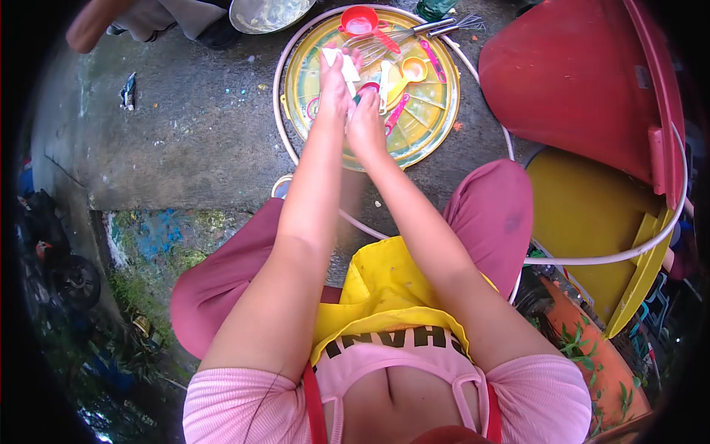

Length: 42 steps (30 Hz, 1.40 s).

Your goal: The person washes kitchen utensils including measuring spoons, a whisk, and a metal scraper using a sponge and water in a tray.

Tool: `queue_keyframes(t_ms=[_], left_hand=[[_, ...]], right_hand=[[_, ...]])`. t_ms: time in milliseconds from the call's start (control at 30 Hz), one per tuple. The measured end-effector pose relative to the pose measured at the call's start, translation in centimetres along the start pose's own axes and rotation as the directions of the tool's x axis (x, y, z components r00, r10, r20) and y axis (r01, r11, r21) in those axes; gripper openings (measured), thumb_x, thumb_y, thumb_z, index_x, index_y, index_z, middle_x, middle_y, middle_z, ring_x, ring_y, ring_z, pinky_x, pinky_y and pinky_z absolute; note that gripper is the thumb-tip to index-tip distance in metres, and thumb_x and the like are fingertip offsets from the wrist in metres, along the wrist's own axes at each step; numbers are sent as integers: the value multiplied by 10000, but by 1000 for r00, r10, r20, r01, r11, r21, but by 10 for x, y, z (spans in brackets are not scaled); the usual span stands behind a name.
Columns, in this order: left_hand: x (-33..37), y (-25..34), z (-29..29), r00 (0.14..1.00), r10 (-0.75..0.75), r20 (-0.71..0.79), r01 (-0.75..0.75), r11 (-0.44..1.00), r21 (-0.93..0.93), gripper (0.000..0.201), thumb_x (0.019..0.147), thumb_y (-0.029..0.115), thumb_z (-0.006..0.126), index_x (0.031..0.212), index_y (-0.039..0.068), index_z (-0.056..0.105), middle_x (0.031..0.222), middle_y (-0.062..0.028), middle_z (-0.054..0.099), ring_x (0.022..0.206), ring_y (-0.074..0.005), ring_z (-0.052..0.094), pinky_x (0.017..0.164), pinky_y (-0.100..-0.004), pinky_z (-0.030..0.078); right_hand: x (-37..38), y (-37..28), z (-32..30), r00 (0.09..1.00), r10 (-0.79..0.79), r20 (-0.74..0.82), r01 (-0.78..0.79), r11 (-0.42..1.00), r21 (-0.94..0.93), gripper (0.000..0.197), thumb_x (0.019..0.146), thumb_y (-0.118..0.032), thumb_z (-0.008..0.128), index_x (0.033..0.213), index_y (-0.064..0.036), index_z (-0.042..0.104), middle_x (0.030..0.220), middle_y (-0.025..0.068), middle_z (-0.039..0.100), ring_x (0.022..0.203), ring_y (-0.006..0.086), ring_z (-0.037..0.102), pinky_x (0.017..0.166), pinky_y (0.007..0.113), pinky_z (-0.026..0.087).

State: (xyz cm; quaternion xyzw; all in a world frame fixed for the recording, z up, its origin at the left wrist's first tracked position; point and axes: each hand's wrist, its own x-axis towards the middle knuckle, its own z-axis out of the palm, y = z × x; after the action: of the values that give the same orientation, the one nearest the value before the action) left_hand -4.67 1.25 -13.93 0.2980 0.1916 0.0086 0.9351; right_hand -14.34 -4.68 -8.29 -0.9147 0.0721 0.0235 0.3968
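My left hand (pixel 337 83) is closed around a white spatula (pixel 346 66) with a flat, wide head, held over a round yellow lid (pixel 299 118). Close beside it, my right hand (pixel 365 122) has its fingers curled shut near the spatula's handle. A bit of teal shows at those fingers, too small to make out. On the lid lie a yellow measuring scoop (pixel 414 69), a red measuring cup (pixel 359 22), a pink measuring spoon (pixel 397 112) and a wire whisk (pixel 373 48). A second, smaller whisk (pixel 466 24) reaches past the rim.
A pale hose (pixel 279 96) loops round the lid and runs right. A large red tub (pixel 569 74) lies tipped at the right, above a yellow container (pixel 584 222). A metal bowl (pixel 268 13) stands far off, near another person's arm (pixel 96 22). The concrete slab (pixel 185 140) looks wet.
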Motion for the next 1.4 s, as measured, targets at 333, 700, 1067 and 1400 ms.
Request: queue_keyframes(t_ms=[333, 700, 1067, 1400], left_hand=[[6, -19, 50, 994, 19, 104, -25, 998, 56, 200, 948, 157, 388, 1140, 123, 342, 1029, -135, 536, 959, -302, 594, 804, -407, 514], [3, -21, 50, 994, -32, 107, 29, 999, 29, 419, 928, 304, 453, 1138, -59, 460, 1084, -199, 568, 1008, -295, 579, 829, -361, 500], [16, -13, 42, 999, 33, 37, -42, 966, 257, 406, 932, 329, 434, 1060, -51, 496, 987, -175, 603, 926, -271, 617, 770, -351, 526], [50, 9, 4, 998, 53, -19, -54, 996, -65, 318, 945, 302, 410, 984, -4, 488, 823, -80, 538, 707, -167, 538, 655, -285, 483]], right_hand=[[64, 36, -14, 985, 20, -172, 42, 936, 349, 353, 844, -97, 480, 1155, 69, 447, 1064, 243, 528, 1007, 368, 521, 870, 435, 404], [84, 45, -27, 999, 31, -22, -31, 999, 17, 357, 917, -274, 436, 845, 42, 585, 759, 286, 580, 762, 446, 564, 682, 490, 441], [77, 45, -30, 963, 81, 255, -237, 704, 669, 142, 896, -129, 514, 978, -18, 484, 644, 15, 512, 465, 66, 432, 424, 189, 350], [81, 36, -24, 905, 21, 425, -149, 951, 270, 397, 898, -336, 461, 726, -1, 586, 509, 107, 545, 426, 192, 556, 452, 326, 438]])
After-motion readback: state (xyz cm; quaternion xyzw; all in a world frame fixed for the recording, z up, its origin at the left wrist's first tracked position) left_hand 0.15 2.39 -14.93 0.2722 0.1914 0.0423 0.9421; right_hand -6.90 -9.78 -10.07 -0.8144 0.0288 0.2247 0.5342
